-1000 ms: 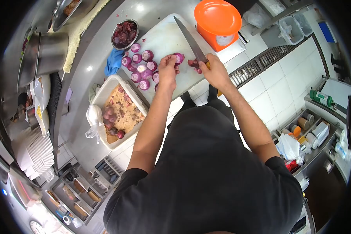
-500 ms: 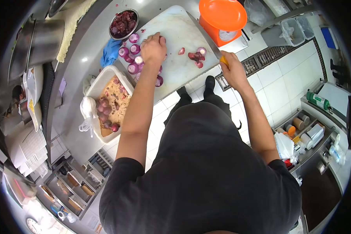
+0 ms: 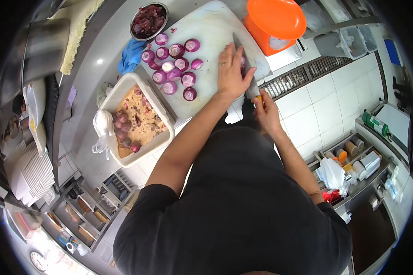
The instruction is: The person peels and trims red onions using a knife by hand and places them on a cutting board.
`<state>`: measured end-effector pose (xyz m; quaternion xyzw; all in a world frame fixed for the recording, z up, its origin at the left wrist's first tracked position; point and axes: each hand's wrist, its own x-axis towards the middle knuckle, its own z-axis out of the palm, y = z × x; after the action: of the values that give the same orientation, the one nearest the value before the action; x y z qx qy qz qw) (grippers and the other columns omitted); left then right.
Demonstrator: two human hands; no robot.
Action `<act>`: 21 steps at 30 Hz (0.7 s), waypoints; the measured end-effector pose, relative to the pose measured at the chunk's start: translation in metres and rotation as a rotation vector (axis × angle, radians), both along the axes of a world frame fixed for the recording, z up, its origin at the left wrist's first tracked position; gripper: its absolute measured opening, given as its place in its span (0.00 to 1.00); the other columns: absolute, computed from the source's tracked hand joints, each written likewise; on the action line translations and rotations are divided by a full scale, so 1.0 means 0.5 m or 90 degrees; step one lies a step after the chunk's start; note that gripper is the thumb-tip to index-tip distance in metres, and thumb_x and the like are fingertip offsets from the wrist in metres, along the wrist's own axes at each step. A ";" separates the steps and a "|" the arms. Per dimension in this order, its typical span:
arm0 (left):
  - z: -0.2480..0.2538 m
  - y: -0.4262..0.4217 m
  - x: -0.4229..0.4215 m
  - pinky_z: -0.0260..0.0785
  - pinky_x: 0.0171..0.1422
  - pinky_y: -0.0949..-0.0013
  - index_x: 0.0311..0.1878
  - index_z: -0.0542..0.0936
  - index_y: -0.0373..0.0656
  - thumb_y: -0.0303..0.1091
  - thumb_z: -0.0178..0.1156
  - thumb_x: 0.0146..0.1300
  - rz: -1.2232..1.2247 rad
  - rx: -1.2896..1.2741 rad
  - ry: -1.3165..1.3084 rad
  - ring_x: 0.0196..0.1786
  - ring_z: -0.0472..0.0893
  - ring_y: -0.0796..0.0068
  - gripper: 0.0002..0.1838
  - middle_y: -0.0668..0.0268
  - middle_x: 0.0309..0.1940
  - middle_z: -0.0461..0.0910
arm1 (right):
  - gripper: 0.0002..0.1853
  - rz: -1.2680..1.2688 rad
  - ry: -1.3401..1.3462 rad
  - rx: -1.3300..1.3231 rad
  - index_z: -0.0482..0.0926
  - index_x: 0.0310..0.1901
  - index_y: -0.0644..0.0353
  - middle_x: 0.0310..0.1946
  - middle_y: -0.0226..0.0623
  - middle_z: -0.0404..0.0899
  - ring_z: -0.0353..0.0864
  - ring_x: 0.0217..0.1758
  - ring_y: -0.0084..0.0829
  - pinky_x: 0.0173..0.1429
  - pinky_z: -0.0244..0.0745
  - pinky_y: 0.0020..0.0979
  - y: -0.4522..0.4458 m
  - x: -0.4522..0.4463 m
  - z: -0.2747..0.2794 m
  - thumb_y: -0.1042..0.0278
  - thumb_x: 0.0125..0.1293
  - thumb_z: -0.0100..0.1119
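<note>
My right hand (image 3: 267,113) is closed round the yellow handle of a kitchen knife (image 3: 253,90). The blade points away from me over the right side of the white cutting board (image 3: 211,27). Against the blade lies my left hand (image 3: 233,73), its fingers stretched out and thumb apart. A reddish-purple onion piece (image 3: 243,62) shows between that thumb and forefinger; whatever is under the palm is hidden. Left of this hand, several peeled red onions (image 3: 175,50) with trimmed ends are grouped on the board.
A metal bowl (image 3: 166,28) of dark red onion scraps stands beyond the board, near a blue cloth (image 3: 132,56). To the left, a white bin (image 3: 170,133) holds unpeeled onions (image 3: 122,123) and loose skins. An orange kitchen scale (image 3: 277,23) sits at the right.
My left hand has moved right, from the onion group to the blade and the scraps near the board's right side. My right hand has come nearer my body with the knife.
</note>
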<state>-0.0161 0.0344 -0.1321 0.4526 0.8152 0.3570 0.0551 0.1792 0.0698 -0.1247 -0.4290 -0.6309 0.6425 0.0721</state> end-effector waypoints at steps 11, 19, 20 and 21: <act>-0.015 0.004 -0.034 0.53 0.91 0.43 0.73 0.74 0.31 0.16 0.52 0.66 0.098 0.080 -0.132 0.85 0.61 0.40 0.30 0.47 0.79 0.67 | 0.20 0.106 0.026 -0.031 0.76 0.68 0.67 0.33 0.38 0.82 0.82 0.30 0.30 0.38 0.78 0.33 -0.030 -0.112 0.034 0.69 0.80 0.63; 0.142 -0.032 -0.396 0.68 0.78 0.47 0.63 0.81 0.33 0.24 0.51 0.74 0.221 0.106 0.122 0.69 0.78 0.39 0.18 0.43 0.65 0.81 | 0.25 0.216 0.228 0.204 0.76 0.68 0.68 0.50 0.56 0.85 0.85 0.49 0.55 0.57 0.81 0.43 0.001 -0.368 0.152 0.67 0.74 0.69; 0.154 -0.019 -0.467 0.71 0.76 0.49 0.62 0.83 0.34 0.27 0.53 0.75 0.224 0.256 0.253 0.68 0.80 0.40 0.17 0.43 0.61 0.83 | 0.26 0.236 0.218 0.185 0.76 0.68 0.68 0.49 0.55 0.86 0.86 0.46 0.52 0.55 0.81 0.42 0.007 -0.396 0.164 0.67 0.74 0.69; 0.179 -0.019 -0.512 0.71 0.75 0.49 0.62 0.83 0.34 0.30 0.54 0.76 0.254 0.265 0.166 0.67 0.81 0.40 0.17 0.44 0.60 0.84 | 0.26 0.257 0.207 0.166 0.75 0.69 0.68 0.47 0.53 0.86 0.87 0.43 0.49 0.53 0.82 0.41 0.012 -0.409 0.175 0.66 0.74 0.69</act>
<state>-0.2724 0.0250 -0.0428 0.3275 0.7974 0.4593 -0.2145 -0.0252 0.0757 -0.0375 -0.1734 -0.7608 0.6177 0.0973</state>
